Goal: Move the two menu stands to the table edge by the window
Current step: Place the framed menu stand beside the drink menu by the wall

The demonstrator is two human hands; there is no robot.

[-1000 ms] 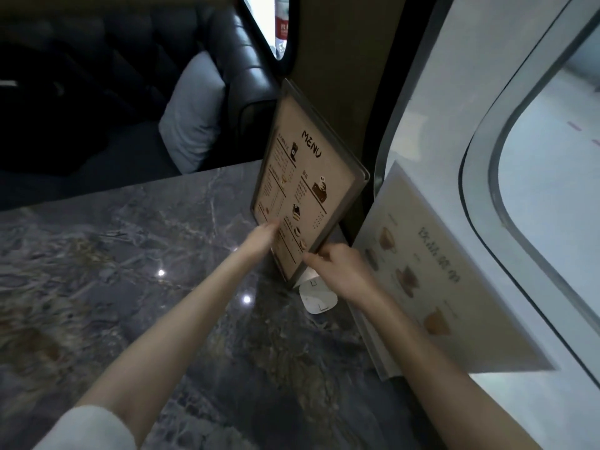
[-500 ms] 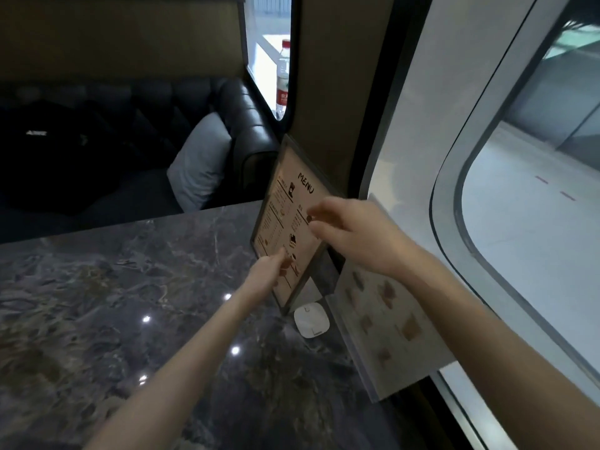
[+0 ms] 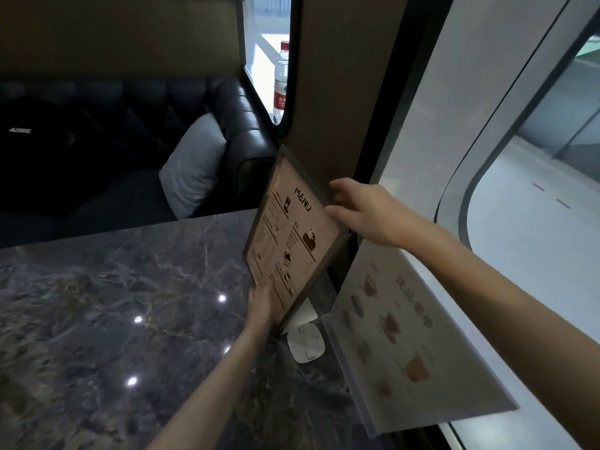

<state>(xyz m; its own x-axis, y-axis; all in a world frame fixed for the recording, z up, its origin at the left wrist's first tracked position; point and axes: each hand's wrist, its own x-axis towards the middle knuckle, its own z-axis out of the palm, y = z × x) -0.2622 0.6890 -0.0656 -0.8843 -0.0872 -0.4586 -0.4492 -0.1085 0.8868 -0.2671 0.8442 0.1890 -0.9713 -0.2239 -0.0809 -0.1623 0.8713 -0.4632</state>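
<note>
Brown menu stand (image 3: 292, 241): tilted, at the table (image 3: 130, 303) edge beside the window (image 3: 535, 222), its lower corner just above a white pad (image 3: 306, 344). Right hand (image 3: 367, 209) pinches its upper right edge, thumb in front. Left hand (image 3: 261, 303) presses straight fingers on its lower front. Pale menu stand (image 3: 399, 336) leans just beside, against the window sill.

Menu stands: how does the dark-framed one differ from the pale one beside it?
The dark-framed menu stand shows a brown sheet headed MENU; the pale menu stand shows drink pictures on white. The left hand touches the dark-framed one's lower corner and the right hand grips its upper edge; the pale one is untouched. Both sit at the window side of the table.
</note>
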